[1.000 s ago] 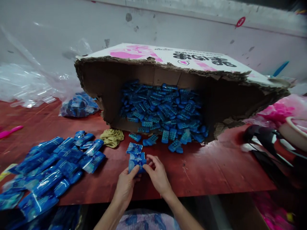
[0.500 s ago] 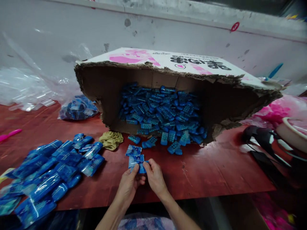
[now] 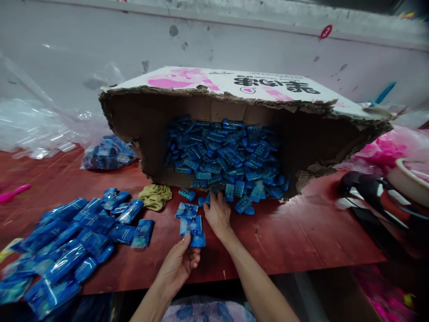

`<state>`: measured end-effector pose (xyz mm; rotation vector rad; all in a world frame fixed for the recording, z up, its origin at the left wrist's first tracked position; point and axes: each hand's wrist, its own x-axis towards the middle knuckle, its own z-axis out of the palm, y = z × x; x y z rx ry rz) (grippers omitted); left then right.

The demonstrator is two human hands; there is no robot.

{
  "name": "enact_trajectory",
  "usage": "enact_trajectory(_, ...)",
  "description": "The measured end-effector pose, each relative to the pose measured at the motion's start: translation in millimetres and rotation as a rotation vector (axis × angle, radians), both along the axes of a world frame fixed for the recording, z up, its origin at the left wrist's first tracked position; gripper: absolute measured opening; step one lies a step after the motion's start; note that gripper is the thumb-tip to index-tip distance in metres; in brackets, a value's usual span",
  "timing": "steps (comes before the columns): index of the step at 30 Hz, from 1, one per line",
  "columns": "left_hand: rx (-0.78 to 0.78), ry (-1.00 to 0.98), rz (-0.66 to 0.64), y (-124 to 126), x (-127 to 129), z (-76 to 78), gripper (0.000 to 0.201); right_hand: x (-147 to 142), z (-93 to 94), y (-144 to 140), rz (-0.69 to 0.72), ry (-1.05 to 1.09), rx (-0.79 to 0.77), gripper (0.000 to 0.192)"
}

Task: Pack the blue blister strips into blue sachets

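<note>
The right hand [image 3: 217, 214] has left the small blue packet [image 3: 197, 239] that both hands were pinching a second ago and now lies flat, fingers spread, on the loose blue toy pieces [image 3: 243, 203] spilled at the mouth of the torn cardboard box [image 3: 234, 82]; whether it has closed on one I cannot tell, since the fingertips are buried among them; the left hand [image 3: 179, 264] holds the packet alone near the front edge of the red table [image 3: 301, 237], thumb on top and fingers curled under, the packet's end touching two more flat packets [image 3: 189, 217] laid in a short row toward the box; judging by this, one packet is being kept open or ready while a further piece is fetched for it; to the left, a heap of filled blue bags [image 3: 67, 241] spreads to the table's front left corner, one bag [image 3: 142, 232] lying just apart from the heap; a crumpled yellow cloth [image 3: 156, 197] sits beside the box's left wall, a clear sack of blue pieces [image 3: 107, 154] behind it; black cables [image 3: 368, 197] lie at the right edge; nothing blocks the reach.
</note>
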<state>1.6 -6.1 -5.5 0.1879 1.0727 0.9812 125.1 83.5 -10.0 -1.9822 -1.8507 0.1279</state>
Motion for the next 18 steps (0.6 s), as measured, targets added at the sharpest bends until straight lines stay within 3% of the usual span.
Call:
enact_trajectory(3, -0.082, -0.038, 0.006, 1, -5, 0.4, 0.018, 9, -5.3, -13, 0.067, 0.014, -0.016, 0.046)
enact_trajectory(9, -0.168, -0.070, 0.052, 6, -10, 0.5, 0.018, 26, -7.4, -36, 0.145, 0.110, 0.003, 0.029)
enact_trajectory(13, -0.169, -0.076, 0.052, 4, -8, 1.3, 0.017, 35, -9.6, -49, 0.180, 0.158, 0.055, 0.032)
enact_trajectory(18, -0.181, -0.083, 0.041, 4, -5, 1.9, 0.019, 40, -17.5, -76, 0.206, -0.059, 0.069, 0.035)
